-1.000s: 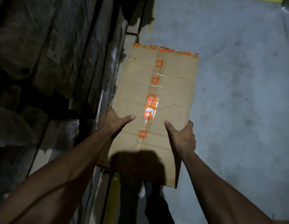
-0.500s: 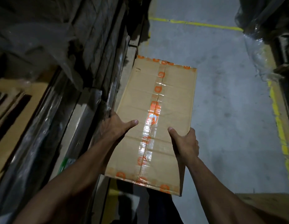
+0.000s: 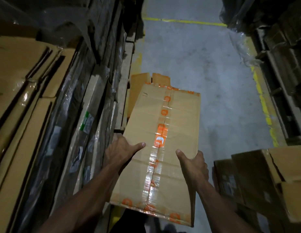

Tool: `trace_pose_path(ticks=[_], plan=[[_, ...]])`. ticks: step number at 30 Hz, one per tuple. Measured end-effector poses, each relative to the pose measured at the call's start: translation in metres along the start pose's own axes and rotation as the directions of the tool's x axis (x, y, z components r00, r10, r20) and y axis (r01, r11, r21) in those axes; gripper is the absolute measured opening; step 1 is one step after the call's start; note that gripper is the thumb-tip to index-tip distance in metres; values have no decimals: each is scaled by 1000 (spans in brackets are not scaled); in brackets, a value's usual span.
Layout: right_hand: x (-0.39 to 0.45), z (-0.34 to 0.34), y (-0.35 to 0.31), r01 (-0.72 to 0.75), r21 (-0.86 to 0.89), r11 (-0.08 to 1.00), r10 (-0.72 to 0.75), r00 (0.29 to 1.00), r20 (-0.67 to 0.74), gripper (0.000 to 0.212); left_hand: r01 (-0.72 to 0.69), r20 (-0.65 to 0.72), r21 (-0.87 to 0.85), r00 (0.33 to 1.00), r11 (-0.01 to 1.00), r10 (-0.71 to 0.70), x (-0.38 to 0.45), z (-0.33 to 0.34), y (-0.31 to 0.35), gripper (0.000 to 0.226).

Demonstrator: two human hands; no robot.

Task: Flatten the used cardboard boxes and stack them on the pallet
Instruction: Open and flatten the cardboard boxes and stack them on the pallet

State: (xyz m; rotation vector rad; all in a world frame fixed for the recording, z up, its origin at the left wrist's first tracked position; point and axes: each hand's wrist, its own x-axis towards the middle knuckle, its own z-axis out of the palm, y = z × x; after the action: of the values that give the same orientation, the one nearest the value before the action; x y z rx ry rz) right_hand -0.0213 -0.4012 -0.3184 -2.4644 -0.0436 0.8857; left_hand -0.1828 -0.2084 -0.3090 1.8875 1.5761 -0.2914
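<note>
I hold a long brown cardboard box (image 3: 178, 125) in front of me, its top seam sealed with clear tape printed with orange logos. My left hand (image 3: 120, 151) grips its left edge, thumb lying across the top face. My right hand (image 3: 193, 163) grips the right edge the same way, fingers hidden round the side. Past the box's far end, opened cardboard flaps (image 3: 146, 80) of another box show on the floor. A stack of flattened cardboard sheets (image 3: 27, 91) wrapped in plastic film fills the left side.
Grey concrete floor (image 3: 205, 68) with yellow lines runs ahead as a narrow aisle. Wooden pallet edges (image 3: 127, 64) border the left stack. Film-wrapped goods (image 3: 281, 47) stand at the right. Open brown cartons (image 3: 264, 180) sit at the near right.
The view has tilted up and moved along the aisle with the box. Cartons at the near right and cardboard flaps beyond the box have come into sight. Both hands keep the same hold.
</note>
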Motion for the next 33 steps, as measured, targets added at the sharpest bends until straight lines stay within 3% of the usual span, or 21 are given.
trace_pose_path(ticks=[5,17,24,33], plan=[[-32,-7,82,-14,36,999,14,1000,14,85,0,-13,98,1000,995,1,-65,48,-25,101],[-108,13,262,-132,-21,991,134,986,103,87,28,31,191,999,981,-34,-185,167,-127,103],[-109,77,325,-186,-51,981,191,977,99,83,52,81,120,995,991,-62,-175,234,-195,110],[-56,158,396,-168,9,986,168,981,-94,75,-26,77,100,997,995,18,-114,337,-232,96]])
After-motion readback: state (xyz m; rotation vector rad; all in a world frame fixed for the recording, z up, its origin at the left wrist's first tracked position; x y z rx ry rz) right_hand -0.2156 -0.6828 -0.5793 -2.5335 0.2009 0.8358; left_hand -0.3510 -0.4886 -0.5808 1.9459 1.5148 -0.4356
